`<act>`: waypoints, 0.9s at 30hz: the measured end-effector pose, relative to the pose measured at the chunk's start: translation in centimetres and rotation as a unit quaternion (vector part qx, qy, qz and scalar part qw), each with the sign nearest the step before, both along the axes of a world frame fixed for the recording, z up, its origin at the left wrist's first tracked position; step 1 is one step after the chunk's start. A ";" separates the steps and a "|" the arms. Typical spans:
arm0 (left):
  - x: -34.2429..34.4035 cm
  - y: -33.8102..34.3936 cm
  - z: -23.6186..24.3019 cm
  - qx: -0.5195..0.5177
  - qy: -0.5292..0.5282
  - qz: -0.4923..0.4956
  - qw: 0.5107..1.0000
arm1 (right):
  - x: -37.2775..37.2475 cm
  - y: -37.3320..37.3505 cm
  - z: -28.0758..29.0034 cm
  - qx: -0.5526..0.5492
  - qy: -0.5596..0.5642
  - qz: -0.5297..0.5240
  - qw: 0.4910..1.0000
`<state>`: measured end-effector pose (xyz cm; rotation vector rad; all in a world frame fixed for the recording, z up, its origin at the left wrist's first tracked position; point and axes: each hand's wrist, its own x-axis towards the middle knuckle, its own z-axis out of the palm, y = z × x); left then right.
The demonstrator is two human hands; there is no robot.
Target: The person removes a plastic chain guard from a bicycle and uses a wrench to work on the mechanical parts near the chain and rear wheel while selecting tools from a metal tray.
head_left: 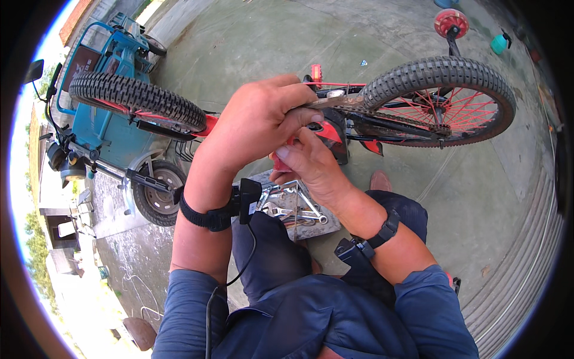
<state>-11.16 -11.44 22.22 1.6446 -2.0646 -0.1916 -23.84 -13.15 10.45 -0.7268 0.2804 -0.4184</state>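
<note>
My left hand is closed around a flat metal wrench, which juts out to the right over the bicycle's chain area. Just below it, the fingers of my right hand pinch a red piece that looks like a pedal, mostly covered by my fingers. Beyond both hands stretches a black and red bicycle with its front wheel at left and its rear wheel at right. Another red pedal shows on the far side. My hands hide the middle of the frame.
Several wrenches lie on a grey slab between my legs. A red training wheel stands out past the rear wheel. At the left is a blue cargo tricycle. A green spray bottle stands at the far right.
</note>
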 end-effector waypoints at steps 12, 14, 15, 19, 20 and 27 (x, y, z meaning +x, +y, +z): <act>0.9 2.8 -3.5 -0.172 0.074 0.173 0.967 | 1.8 1.2 -0.1 0.025 -0.026 0.019 0.999; 0.6 2.9 -3.1 -0.179 0.041 0.194 0.964 | 1.8 1.1 -0.4 0.027 -0.041 0.025 0.999; 0.1 2.8 -3.1 -0.189 0.027 0.211 0.959 | 1.9 1.1 -0.6 0.024 -0.043 0.026 0.998; 1.0 3.5 -5.1 -0.243 0.141 0.325 0.903 | 1.9 1.1 -0.5 0.019 -0.040 0.016 0.999; 1.8 3.8 -5.7 -0.230 0.285 0.314 0.876 | 1.7 1.1 -0.3 0.019 -0.034 0.009 0.999; 5.8 6.5 -14.5 -0.042 0.830 0.226 0.508 | 1.7 1.4 0.0 0.023 -0.052 0.012 0.998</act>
